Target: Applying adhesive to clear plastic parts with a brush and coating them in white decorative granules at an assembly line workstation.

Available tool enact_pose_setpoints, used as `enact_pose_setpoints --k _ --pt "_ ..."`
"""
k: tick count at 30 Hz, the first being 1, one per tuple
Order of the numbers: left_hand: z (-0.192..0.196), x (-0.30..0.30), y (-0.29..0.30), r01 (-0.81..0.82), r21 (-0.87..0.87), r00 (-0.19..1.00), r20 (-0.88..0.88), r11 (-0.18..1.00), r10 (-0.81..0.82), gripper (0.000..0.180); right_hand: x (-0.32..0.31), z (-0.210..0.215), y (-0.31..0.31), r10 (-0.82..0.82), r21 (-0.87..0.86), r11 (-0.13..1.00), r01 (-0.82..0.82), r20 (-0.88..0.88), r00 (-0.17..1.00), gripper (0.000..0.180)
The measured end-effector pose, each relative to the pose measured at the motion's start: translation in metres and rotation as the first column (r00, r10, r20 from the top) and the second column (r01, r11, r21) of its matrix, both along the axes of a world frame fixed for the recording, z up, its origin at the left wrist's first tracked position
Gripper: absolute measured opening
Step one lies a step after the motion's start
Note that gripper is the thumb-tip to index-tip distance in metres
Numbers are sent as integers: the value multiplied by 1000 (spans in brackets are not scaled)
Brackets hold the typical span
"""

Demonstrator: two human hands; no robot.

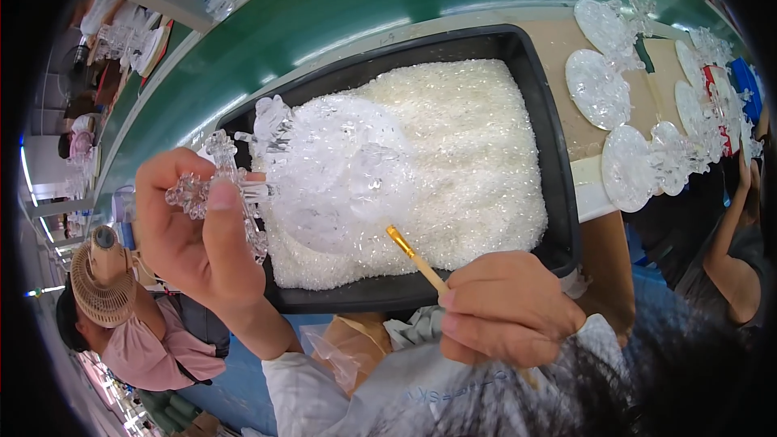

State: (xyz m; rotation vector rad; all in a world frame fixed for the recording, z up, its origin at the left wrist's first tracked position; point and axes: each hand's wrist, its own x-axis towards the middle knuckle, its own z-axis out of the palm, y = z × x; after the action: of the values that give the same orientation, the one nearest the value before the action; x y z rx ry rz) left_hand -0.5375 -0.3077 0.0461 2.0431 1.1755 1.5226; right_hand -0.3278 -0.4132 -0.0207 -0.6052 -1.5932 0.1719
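Right hand (508, 307) partly hides brush (418, 260); clear ornament (344, 170) indistinct over grains (481, 154).

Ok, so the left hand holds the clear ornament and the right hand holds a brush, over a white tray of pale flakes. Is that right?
Not quite: the tray is black, as the head view shows. The left hand does hold the clear ornament, and the right hand a brush, over pale flakes.

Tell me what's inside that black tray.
The black tray holds glittering whitish granules; the left hand holds a clear ornament over them. The tray's bottom and whatever lies beneath the ornament are hidden.
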Motion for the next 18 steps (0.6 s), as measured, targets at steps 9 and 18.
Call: enact_pose_setpoints --k 9,18 --pt "0 0 -2 -12 -63 999 42 998 15 13 2 3 0 -19 25 1000 20 -32 999 16" --pt "-2 -6 -1 -14 -86 998 56 996 19 16 1 -6 4 -39 27 999 40 -30 999 18"
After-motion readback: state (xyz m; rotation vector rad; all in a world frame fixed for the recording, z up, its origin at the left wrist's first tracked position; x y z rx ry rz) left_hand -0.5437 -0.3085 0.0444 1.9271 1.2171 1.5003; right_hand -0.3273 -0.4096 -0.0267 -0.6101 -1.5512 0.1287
